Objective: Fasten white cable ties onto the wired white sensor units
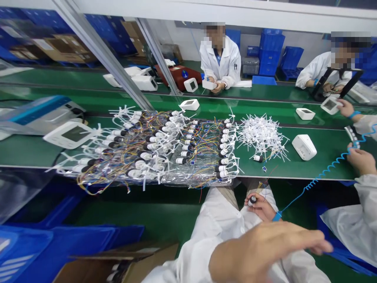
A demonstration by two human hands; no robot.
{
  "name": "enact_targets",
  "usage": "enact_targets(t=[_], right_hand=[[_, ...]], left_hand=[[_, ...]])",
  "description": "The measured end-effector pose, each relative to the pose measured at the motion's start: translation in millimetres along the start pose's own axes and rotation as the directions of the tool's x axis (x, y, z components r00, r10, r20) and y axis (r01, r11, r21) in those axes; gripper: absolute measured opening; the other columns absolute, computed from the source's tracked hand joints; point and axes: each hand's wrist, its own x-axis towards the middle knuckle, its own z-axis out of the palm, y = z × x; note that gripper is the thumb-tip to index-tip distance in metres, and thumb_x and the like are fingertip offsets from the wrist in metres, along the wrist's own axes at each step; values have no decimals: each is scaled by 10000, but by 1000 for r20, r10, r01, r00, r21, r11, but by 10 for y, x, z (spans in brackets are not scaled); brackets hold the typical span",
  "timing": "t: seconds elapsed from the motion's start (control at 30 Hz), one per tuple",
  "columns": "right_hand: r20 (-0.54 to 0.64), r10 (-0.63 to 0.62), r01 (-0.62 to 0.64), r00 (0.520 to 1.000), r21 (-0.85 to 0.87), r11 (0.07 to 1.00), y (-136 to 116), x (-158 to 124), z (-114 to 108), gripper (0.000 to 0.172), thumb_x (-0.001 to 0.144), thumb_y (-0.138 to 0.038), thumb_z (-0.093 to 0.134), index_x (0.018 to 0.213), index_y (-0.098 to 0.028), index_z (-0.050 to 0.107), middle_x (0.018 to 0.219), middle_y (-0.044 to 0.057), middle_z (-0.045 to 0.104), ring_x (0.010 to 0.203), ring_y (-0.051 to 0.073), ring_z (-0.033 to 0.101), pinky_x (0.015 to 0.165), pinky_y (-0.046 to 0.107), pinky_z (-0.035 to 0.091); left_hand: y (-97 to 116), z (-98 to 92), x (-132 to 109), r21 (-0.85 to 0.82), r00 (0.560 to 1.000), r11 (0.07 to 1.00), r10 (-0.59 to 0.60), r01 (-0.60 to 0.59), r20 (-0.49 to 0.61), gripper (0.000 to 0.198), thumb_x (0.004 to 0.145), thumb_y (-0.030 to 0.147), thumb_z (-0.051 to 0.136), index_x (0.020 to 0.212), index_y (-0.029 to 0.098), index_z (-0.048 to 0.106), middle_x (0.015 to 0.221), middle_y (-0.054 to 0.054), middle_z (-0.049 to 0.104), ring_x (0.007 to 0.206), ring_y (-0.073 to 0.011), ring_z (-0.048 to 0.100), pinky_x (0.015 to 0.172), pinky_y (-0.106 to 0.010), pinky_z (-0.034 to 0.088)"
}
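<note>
My left hand (265, 247) is raised close to the camera, its fingers stretched out to the right and nothing visible in them. Lower and farther off, above my lap, my right hand (263, 206) is closed around a small motor (252, 200) with a black end and thin wires. A blue wrist strap (277, 215) with a coiled cord is on that wrist. On the bench ahead lies a heap of white cable ties (260, 133), with one white-and-black motor (258, 158) at its front edge. Rows of similar wired motors (147, 155) with ties lie on clear plastic bags to the left.
White device housings (304, 147) stand on the green bench (277, 173). A co-worker's hands (362, 161) are at the right. Two people (220, 59) in white coats work across the line. Lower left are a cardboard box (153, 261) and blue bins (73, 247).
</note>
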Motion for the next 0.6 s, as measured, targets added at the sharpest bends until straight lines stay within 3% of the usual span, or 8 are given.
enact_targets(t=[0.03,0.07,0.13,0.23,0.33,0.43,0.6], right_hand=[[8,-12,13,1000,-28,1000,-14,-17,-6,335,718,-307,942,1012,-265,786,1032,58,803,1049,322,792,846,445,653],[15,-24,25,1000,-46,999,-18,-32,-16,325,717,-312,933,1006,-271,788,1026,54,803,1047,321,792,856,449,652],[12,-44,44,999,-34,998,0,-53,-49,304,717,-287,891,1004,-269,794,1017,49,806,1035,302,786,879,439,645],[-25,-28,29,999,50,998,67,-73,-98,344,693,-215,844,1033,-239,799,1033,52,800,986,254,767,876,385,626],[-41,28,-25,999,75,997,117,-95,-109,403,659,-158,846,1053,-218,788,1039,49,780,966,231,740,861,359,611],[-45,42,-40,998,51,998,141,-119,-87,407,645,-128,810,1040,-228,791,1050,40,771,982,235,717,864,351,592],[-72,41,-42,997,-11,999,223,-105,-74,460,599,-125,718,1030,-251,818,1072,21,762,996,240,695,822,317,541]], left_hand=[[-120,-38,33,-22,997,999,39,-38,64,905,973,926,383,1545,289,678,1302,-151,813,1235,-358,767,1064,-466,610],[-285,-66,36,-18,999,999,30,-29,42,841,1044,850,323,1471,247,724,1277,-161,820,1203,-345,778,1096,-462,591],[-730,-90,-52,82,988,990,-106,116,-115,638,1111,689,387,1293,230,791,1207,-149,834,1157,-318,779,1110,-444,569],[-1511,-97,-330,123,896,930,-289,347,-337,414,1045,575,624,1226,233,770,1204,-128,807,1129,-309,743,1051,-450,568],[-2130,-145,-536,-102,777,909,-400,404,-486,510,911,572,801,1245,201,698,1096,-88,749,969,-252,714,914,-403,579],[-2444,-211,-556,-242,736,879,-476,410,-481,581,810,495,901,1252,198,668,1109,-63,721,886,-196,682,846,-348,564],[-2590,-252,-506,-167,783,894,-444,415,-435,689,797,331,897,1428,229,642,1264,-81,734,903,-193,695,850,-343,579]])
